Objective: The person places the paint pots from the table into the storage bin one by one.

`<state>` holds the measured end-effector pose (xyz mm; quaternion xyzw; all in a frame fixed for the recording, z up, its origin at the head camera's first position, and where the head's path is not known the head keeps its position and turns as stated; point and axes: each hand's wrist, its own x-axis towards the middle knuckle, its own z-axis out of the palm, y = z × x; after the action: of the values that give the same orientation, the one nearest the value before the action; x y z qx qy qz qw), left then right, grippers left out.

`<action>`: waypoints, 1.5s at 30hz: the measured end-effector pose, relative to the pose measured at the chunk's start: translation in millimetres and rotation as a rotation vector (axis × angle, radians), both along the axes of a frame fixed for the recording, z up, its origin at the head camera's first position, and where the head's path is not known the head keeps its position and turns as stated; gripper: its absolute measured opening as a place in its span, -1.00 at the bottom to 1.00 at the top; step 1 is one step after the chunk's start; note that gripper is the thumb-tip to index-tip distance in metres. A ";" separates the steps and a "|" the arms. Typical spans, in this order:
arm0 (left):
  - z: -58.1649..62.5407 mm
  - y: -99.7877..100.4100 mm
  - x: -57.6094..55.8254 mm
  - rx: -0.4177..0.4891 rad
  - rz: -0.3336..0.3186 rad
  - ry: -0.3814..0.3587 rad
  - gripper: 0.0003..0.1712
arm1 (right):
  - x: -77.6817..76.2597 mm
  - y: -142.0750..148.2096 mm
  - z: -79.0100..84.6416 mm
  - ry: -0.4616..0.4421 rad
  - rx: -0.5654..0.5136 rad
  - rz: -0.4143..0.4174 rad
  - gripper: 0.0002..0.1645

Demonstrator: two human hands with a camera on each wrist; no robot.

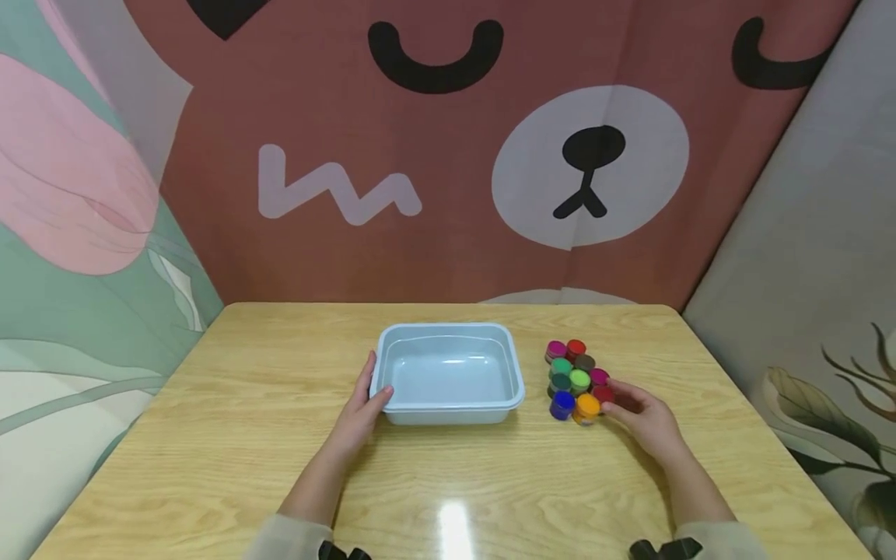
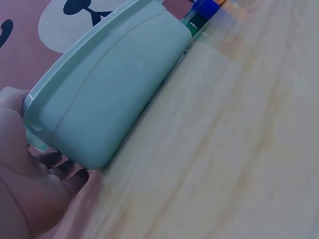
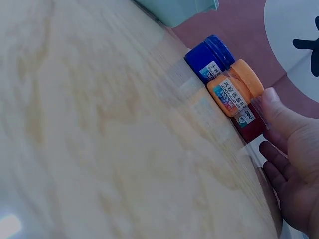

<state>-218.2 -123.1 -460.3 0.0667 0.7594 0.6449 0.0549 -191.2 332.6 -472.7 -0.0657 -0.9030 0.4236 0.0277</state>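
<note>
A light blue plastic basin stands on the table. My left hand grips its left end, the thumb over the rim and the fingers along the outside wall. To the right of the basin sits a cluster of small paint jars with coloured lids. My right hand pinches the dark red paint jar at the cluster's near right side. Beside that jar are an orange paint jar and a blue paint jar. In the left wrist view, the basin hides most of the jars.
Green jars, a brown-lidded jar, magenta jars and a red jar make up the rest of the cluster. The wooden table ends at a wall covering with a bear print.
</note>
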 end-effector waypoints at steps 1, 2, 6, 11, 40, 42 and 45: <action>0.0 -0.7 0.4 0.013 -0.003 0.006 -0.16 | -0.7 -0.6 -0.3 -0.002 0.004 0.007 -0.19; -0.3 -1.3 0.4 0.024 -0.006 0.009 -0.16 | -1.3 -0.9 -0.8 -0.005 0.001 0.009 -0.18; -0.1 -2.3 0.5 0.045 -0.011 0.010 -0.16 | -3.1 -1.1 -2.6 -0.010 -0.014 0.020 -0.18; 0.1 -2.8 0.8 0.045 -0.005 0.007 -0.17 | -3.4 -1.6 -2.7 -0.006 -0.017 0.012 -0.20; 1.5 0.3 -1.3 0.025 0.016 0.012 -0.18 | -4.5 -10.7 33.3 0.009 -0.169 -0.078 -0.10; 3.2 1.8 -1.2 0.019 0.026 0.016 -0.19 | -7.7 -16.6 37.7 0.041 -0.168 -0.055 -0.15; 5.6 3.8 -0.3 -0.010 0.054 0.001 -0.19 | -12.9 -27.5 45.7 0.062 -0.171 -0.023 -0.17</action>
<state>-218.6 -119.3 -454.7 0.0461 0.7640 0.6425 0.0373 -204.2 305.1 -427.0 -0.0652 -0.8614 0.5007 0.0546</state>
